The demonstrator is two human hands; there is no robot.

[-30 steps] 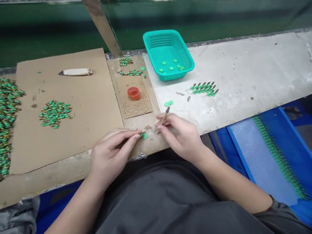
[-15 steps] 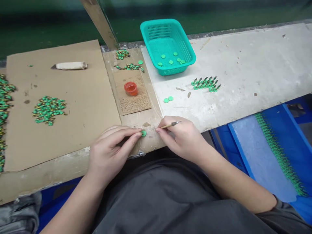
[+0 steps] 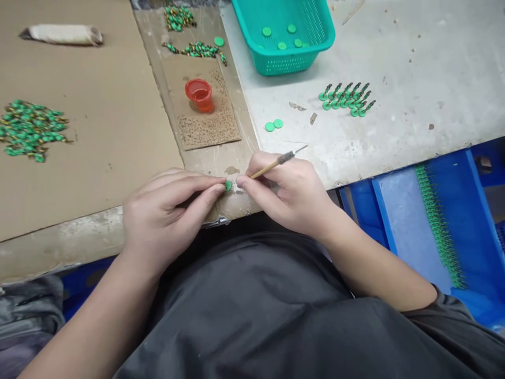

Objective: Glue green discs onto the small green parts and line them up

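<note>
1. Head view, looking down at the near edge of the worktop (image 3: 394,63).
2. Left hand (image 3: 165,216) at the near edge, fingers pinched narrow on a small green disc (image 3: 228,185), pressing it down on the taped strip right at the edge.
3. Right hand (image 3: 290,192) just beside it, fingertips nearly touching the same disc, closed around a thin brush (image 3: 276,161) held between the fingers, dark tip pointing right and slightly up, away from the disc.
4. Behind the hands, on a small speckled cardboard pad (image 3: 205,126): a little red cup (image 3: 200,95), upright.
5. Further back on the same strip: small clusters of green-and-gold parts (image 3: 197,50) plus one loose green disc.
6. Far edge, middle: teal basket (image 3: 311,60) with a few green discs inside.
7. Right of the basket on the bare grey surface: tidy double row of green pieces with dark stems (image 3: 347,97), lying tilted.
8. Two loose green discs (image 3: 273,125) touching each other, between the red cup and that row.
9. Left side, on the big cardboard sheet (image 3: 98,131): a heap of green-and-gold parts (image 3: 31,129) near the left edge, and a wrapped whitish tool (image 3: 63,34) at the far left corner.
10. Below the worktop on the right: blue tray (image 3: 398,210) with a long line of green pieces (image 3: 437,221).
</note>
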